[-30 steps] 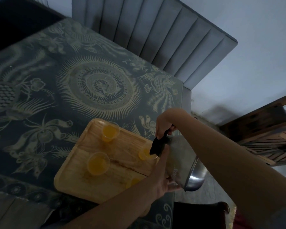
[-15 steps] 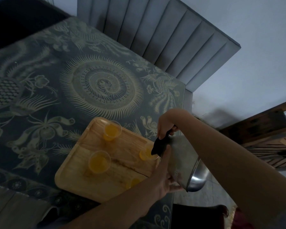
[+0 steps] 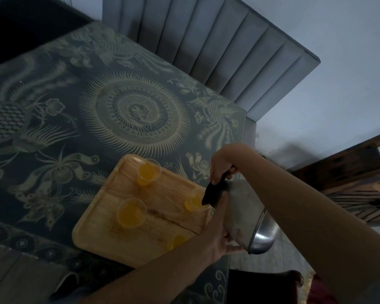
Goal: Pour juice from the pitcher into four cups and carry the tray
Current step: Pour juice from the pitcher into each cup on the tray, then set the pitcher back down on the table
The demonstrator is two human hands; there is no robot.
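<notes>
The steel pitcher (image 3: 244,211) hangs tipped over the right edge of the wooden tray (image 3: 110,238), its round polished base turned toward the camera and its mouth hidden behind the black handle (image 3: 213,194). The right hand (image 3: 222,166) clenches that handle near its top. The left hand (image 3: 217,235) lies flat against the pitcher's side, thumb up and fingers under the wall, propping rather than gripping.

The tray sits by the near right corner of the table (image 3: 53,128). All 4 clear, thin-walled cups on it hold orange juice:
- The far cup (image 3: 148,171) is at the tray's far corner.
- The left cup (image 3: 131,212) is toward the middle.
- The right cup (image 3: 194,204) is at the right edge, under the handle.
- The near cup (image 3: 178,241) is at the near edge, half hidden by the left forearm.

With the spout out of sight, I judge the main risk to be a stream that misses the right cup's narrow rim or overfills it. A brush from the handle could topple so light a cup. The smooth steel may also slide on the flat palm. The tray is pale grained wood with rounded corners, a dark seam and only a shallow lip, so it would hold back little spilled juice on the glossy patterned tabletop
</notes>
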